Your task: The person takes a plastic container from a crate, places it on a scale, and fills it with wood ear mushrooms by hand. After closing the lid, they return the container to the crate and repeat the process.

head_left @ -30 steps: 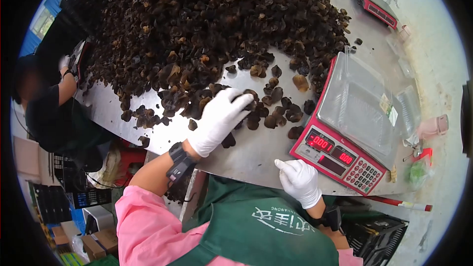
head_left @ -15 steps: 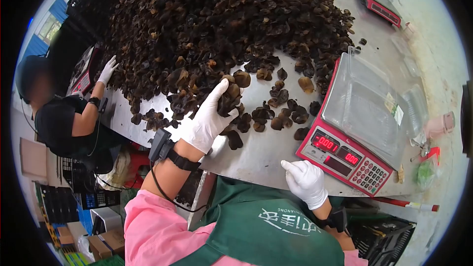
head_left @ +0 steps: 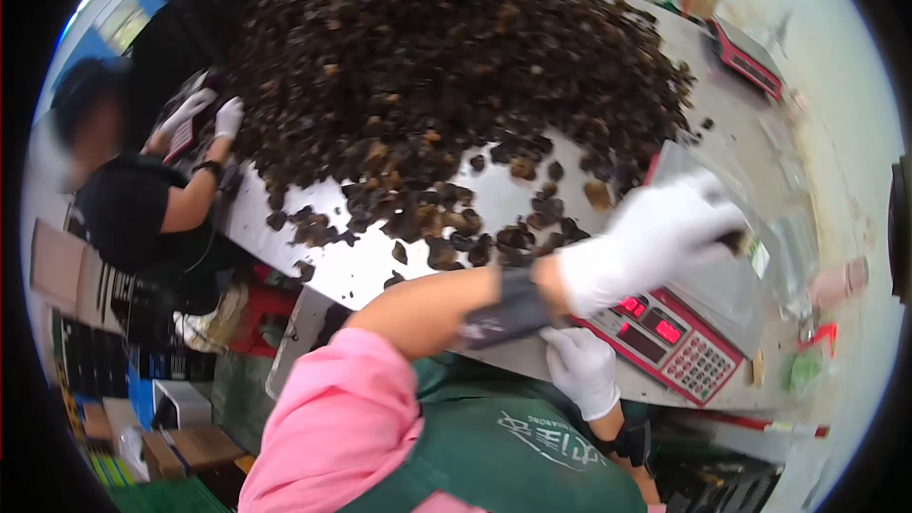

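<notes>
My left hand, in a white glove and blurred by motion, reaches across over the scale. Its fingers are closed on a dark brown piece of wood ear mushroom, which pokes out at the fingertips. The clear plastic tray on the scale is partly hidden by this hand. My right hand, also gloved, rests by the table edge just left of the scale's keypad, its fingers curled and no item showing in them. A large heap of wood ear mushrooms covers the table, with loose pieces nearer me.
At left, a co-worker with gloved hands stands by another scale. A further red scale sits at the far right. Clear plastic containers and a pink cup lie along the wall. Cardboard boxes are on the floor.
My left hand has swung right from the loose mushrooms to above the scale, carrying a piece. My right hand stays by the scale. The co-worker's hands are now both at their scale.
</notes>
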{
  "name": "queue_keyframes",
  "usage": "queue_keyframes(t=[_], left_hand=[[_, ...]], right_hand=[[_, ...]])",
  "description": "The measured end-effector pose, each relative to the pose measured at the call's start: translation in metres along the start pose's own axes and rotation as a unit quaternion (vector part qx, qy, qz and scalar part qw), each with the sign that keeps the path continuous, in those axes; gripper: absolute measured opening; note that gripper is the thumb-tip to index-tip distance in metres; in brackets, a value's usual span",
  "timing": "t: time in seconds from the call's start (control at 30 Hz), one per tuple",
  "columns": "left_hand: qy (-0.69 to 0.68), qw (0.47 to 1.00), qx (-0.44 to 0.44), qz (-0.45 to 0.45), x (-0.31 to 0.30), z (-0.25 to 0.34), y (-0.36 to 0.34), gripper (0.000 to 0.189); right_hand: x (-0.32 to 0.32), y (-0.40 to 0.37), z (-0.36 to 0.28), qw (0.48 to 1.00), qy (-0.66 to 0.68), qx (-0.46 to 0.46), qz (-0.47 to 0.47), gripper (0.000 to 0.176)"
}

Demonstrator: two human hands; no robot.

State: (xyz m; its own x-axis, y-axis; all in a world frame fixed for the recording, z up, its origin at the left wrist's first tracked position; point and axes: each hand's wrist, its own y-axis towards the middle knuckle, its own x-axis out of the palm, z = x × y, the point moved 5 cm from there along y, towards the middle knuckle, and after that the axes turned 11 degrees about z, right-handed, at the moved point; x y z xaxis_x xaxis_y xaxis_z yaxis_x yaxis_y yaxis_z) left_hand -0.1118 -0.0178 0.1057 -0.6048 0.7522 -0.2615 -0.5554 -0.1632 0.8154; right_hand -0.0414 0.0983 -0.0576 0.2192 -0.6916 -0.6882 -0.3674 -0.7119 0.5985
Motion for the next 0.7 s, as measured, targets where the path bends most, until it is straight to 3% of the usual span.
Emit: queue_keyframes(t=[0.07,0.13,0.17,0.2,0.27,0.3,0.37,0.47,0.53,0.57,0.67,0.7], left_hand=[[0.097,0.993,0.05,-0.053,0.053,-0.01,-0.001,0.027],[0.138,0.986,0.039,-0.082,0.075,-0.016,-0.006,0.031],[0.134,0.972,-0.023,-0.193,0.086,-0.023,-0.01,0.047],[0.137,0.972,-0.023,-0.19,0.082,-0.021,-0.013,0.047],[0.117,0.99,0.054,-0.055,0.062,-0.008,-0.019,0.061],[0.049,0.996,0.009,-0.076,0.048,-0.007,-0.019,0.069],[0.021,0.999,0.024,-0.018,-0.003,-0.005,-0.021,0.062],[0.199,0.979,-0.048,0.014,-0.08,-0.042,-0.043,0.057],[0.374,0.926,-0.043,0.032,-0.131,-0.094,-0.062,0.062],[0.433,0.895,-0.102,0.004,-0.162,-0.112,-0.068,0.067],[0.633,0.75,-0.186,0.034,-0.227,-0.192,-0.106,0.086],[0.573,0.785,-0.234,0.022,-0.232,-0.203,-0.107,0.085]], right_hand=[[0.001,-0.002,-0.002,1.0,-0.012,-0.011,-0.009,0.034],[0.0,-0.001,0.001,1.0,-0.03,-0.008,-0.003,0.033],[0.002,-0.004,0.003,0.999,-0.027,0.01,-0.015,0.033],[0.001,-0.003,0.003,1.0,-0.025,0.006,-0.016,0.033],[0.0,-0.003,0.002,1.0,-0.023,0.0,-0.015,0.032],[0.002,-0.008,0.006,1.0,-0.02,-0.006,-0.007,0.032],[0.001,-0.003,0.002,1.0,-0.006,-0.005,-0.004,0.033],[0.0,-0.001,0.001,1.0,0.016,0.002,0.013,0.037],[0.001,-0.002,0.001,1.0,0.01,-0.006,0.003,0.038],[0.001,-0.001,0.0,1.0,0.005,-0.014,0.008,0.038],[0.001,0.001,-0.001,1.0,-0.005,-0.018,0.003,0.039],[0.001,0.002,-0.002,1.0,-0.007,-0.012,-0.002,0.039]])
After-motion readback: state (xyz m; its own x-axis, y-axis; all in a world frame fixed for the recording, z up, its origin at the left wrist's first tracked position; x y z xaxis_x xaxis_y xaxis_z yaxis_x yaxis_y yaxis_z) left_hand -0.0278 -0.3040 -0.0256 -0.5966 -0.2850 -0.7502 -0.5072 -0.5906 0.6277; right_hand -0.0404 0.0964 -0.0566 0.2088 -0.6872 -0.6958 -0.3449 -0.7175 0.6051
